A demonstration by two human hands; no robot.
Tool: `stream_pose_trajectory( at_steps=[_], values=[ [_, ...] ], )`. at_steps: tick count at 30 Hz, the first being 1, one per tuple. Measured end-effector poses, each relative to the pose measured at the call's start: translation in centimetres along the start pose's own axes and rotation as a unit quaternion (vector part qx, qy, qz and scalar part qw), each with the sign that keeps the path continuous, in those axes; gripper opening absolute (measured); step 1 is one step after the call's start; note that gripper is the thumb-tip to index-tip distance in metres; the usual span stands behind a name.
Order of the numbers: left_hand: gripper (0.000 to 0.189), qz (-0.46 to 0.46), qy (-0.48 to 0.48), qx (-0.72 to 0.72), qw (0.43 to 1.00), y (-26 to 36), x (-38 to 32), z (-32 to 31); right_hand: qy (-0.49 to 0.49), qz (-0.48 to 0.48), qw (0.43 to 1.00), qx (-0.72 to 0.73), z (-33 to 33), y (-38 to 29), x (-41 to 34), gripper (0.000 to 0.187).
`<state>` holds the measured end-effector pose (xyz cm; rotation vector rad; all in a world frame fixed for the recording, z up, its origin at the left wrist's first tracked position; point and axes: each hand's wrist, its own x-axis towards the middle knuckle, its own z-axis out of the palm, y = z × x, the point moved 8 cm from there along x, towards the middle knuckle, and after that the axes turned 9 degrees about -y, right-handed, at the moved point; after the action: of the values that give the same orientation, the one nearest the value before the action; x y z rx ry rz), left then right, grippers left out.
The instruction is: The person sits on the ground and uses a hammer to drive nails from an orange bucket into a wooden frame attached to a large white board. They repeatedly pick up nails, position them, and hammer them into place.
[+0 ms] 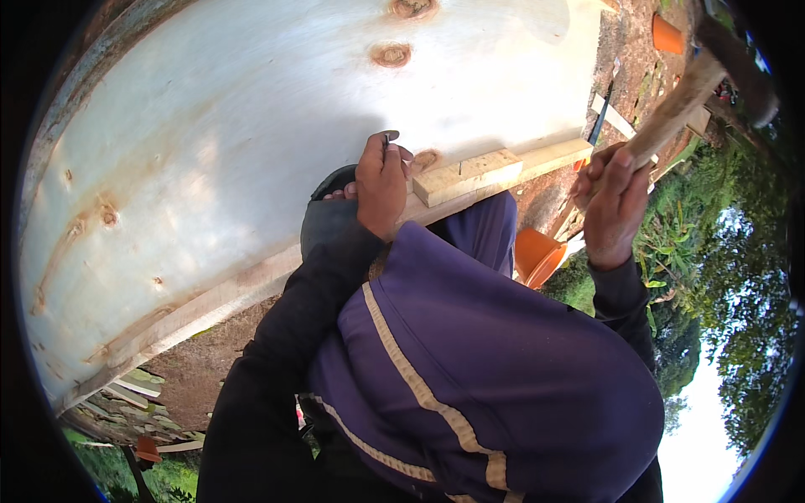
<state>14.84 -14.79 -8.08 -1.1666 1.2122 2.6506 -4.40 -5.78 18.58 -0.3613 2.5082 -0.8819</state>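
My left hand (382, 185) is over the plywood panel (239, 144), pinching a small metal nail (388, 138) between thumb and finger. Beside it, a short wood block (468, 176) lies on the long wooden batten (556, 157) along the panel's near edge. Another nail (460, 168) stands upright, partly sunk in the block. Off to the right, my right hand (613, 201) grips a hammer by its wooden handle (679, 104). The dark hammer head (737, 69) is raised at the upper right, away from both nails.
A foot in dark footwear (330, 217) rests on the panel behind my left hand. Below the batten sits an orange plastic pot (539, 256), and another orange pot (667, 34) stands on the soil at the upper right. Wood offcuts (613, 116) lie around; purple cloth (503, 352) covers much of the foreground.
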Motion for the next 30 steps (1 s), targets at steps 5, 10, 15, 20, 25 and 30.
stream_pose_trajectory(
  at_steps=[5, 10, 15, 20, 25, 30],
  values=[
    [0.027, -0.005, 0.024, -0.005, 1.000, 1.0, 1.3, 0.0, -0.319, 0.146, 0.863, -0.362, 1.2, 5.6, -3.2, 0.039],
    [0.027, 0.006, 0.010, -0.004, 1.000, 0.2, -0.1, -0.3, 0.035, -0.014, 0.998, -0.057, -2.7, -8.2, 3.8, 0.039],
    [0.026, -0.014, -0.004, -0.013, 1.000, 0.9, 0.3, 0.8, -0.330, 0.190, 0.828, -0.412, 2.9, 8.2, -7.6, 0.038],
    [0.025, 0.003, 0.004, 0.010, 1.000, 0.5, -0.2, -0.4, -0.185, 0.099, 0.942, -0.261, 0.6, -0.4, -0.4, 0.036],
    [0.025, 0.005, 0.005, -0.018, 1.000, 0.2, -0.1, -0.2, 0.071, -0.025, 0.997, -0.012, -1.1, -5.6, 0.9, 0.037],
    [0.024, -0.017, 0.023, -0.016, 0.999, 0.4, 0.2, -0.4, -0.323, 0.124, 0.844, -0.411, 2.8, 10.7, -8.5, 0.035]
  ],
)
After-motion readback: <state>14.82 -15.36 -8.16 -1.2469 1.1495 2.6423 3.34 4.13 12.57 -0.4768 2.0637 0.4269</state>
